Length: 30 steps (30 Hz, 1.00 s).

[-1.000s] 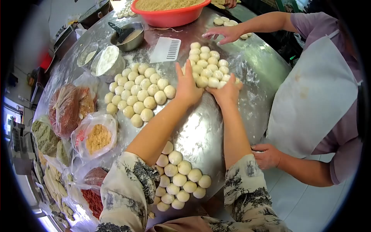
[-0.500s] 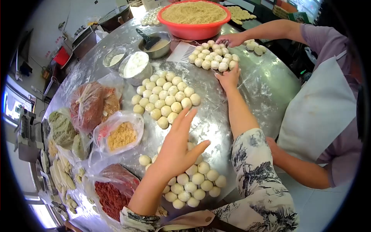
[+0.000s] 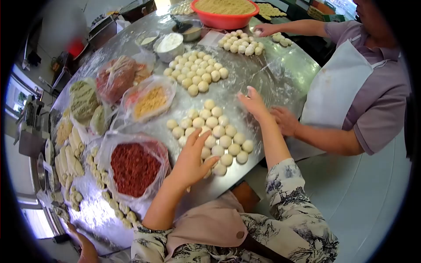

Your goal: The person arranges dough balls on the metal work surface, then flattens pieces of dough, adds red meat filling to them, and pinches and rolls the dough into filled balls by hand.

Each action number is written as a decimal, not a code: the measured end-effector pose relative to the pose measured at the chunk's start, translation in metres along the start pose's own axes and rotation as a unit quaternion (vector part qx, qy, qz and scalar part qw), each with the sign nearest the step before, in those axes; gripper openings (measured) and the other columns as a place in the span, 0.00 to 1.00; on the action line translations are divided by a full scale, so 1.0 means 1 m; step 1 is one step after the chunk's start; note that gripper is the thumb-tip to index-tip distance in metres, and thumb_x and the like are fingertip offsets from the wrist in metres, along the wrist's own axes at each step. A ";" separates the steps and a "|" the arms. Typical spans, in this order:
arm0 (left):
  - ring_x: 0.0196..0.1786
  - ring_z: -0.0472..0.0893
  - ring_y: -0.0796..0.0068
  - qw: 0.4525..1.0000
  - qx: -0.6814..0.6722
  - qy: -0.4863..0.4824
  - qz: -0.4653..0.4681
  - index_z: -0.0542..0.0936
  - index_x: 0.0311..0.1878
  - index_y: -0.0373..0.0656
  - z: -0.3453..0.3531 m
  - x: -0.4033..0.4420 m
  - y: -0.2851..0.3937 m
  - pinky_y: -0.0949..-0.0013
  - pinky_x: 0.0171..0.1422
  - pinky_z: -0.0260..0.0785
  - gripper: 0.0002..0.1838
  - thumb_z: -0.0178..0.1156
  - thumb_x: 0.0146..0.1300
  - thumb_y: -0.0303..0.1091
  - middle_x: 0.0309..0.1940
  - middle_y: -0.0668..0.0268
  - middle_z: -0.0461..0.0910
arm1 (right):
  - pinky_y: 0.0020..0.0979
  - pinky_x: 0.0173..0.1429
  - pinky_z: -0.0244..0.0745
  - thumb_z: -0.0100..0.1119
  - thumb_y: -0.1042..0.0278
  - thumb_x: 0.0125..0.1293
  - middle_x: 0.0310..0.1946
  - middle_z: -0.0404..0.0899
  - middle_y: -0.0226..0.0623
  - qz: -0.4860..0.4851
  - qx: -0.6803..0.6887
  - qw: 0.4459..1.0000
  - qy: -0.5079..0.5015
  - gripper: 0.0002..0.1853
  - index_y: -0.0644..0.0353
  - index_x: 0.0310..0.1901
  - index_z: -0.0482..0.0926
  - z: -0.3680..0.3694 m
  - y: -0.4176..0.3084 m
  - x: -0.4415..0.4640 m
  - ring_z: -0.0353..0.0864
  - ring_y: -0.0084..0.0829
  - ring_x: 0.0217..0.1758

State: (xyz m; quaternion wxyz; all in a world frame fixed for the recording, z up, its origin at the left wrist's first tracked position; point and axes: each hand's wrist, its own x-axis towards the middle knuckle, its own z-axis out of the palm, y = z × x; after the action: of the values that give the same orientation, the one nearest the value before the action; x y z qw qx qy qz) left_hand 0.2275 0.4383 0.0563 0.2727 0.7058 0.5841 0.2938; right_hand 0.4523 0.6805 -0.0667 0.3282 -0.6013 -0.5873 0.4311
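Left hand (image 3: 190, 161), grip spread, over dough balls (image 3: 226, 141) near the table edge (image 3: 214, 186); right hand (image 3: 254, 104), grip parted, a gap beyond them

1. The place looks like a working bakery kitchen.
2. A floury metal worktop (image 3: 287, 81) carries clusters of dough balls (image 3: 225, 141), bagged foodstuffs (image 3: 135, 168) and a heaped red basin (image 3: 226, 20).
3. A co-worker (image 3: 383, 103) wears a white apron (image 3: 333, 90).

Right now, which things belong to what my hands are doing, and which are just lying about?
Job, apparently:
nearest dough balls, by your left hand

Lying about, apparently:
bagged dark-red mixture
bowl of white powder
red basin
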 end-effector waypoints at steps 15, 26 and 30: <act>0.76 0.56 0.39 0.997 0.016 0.020 -0.067 0.59 0.74 0.38 -0.027 -0.043 -0.065 0.52 0.77 0.55 0.51 0.75 0.51 0.42 0.74 0.36 0.51 | 0.41 0.70 0.66 0.65 0.59 0.66 0.63 0.69 0.57 -0.173 -0.122 0.967 0.145 0.33 0.68 0.67 0.65 0.003 0.003 -0.218 0.71 0.48 0.66; 0.76 0.50 0.33 0.942 0.120 0.089 -0.299 0.57 0.74 0.33 0.009 0.065 -0.117 0.45 0.78 0.50 0.47 0.63 0.61 0.54 0.74 0.32 0.47 | 0.44 0.64 0.68 0.54 0.53 0.72 0.55 0.75 0.58 -0.137 -0.171 0.967 0.134 0.25 0.69 0.59 0.72 0.042 0.014 -0.191 0.74 0.54 0.58; 0.70 0.60 0.35 0.939 0.148 0.043 -0.307 0.71 0.65 0.34 0.018 0.076 -0.118 0.46 0.74 0.55 0.39 0.60 0.61 0.58 0.69 0.37 0.58 | 0.41 0.63 0.69 0.53 0.57 0.72 0.54 0.76 0.54 -0.163 -0.163 0.968 0.100 0.22 0.66 0.59 0.72 0.033 0.018 -0.190 0.75 0.50 0.57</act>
State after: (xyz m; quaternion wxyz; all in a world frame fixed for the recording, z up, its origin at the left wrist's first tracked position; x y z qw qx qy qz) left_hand 0.1737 0.5322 -0.0348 0.2169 0.5112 0.8205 0.1356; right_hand 0.4419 0.4868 -0.0714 0.3485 -0.5834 -0.7037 0.2075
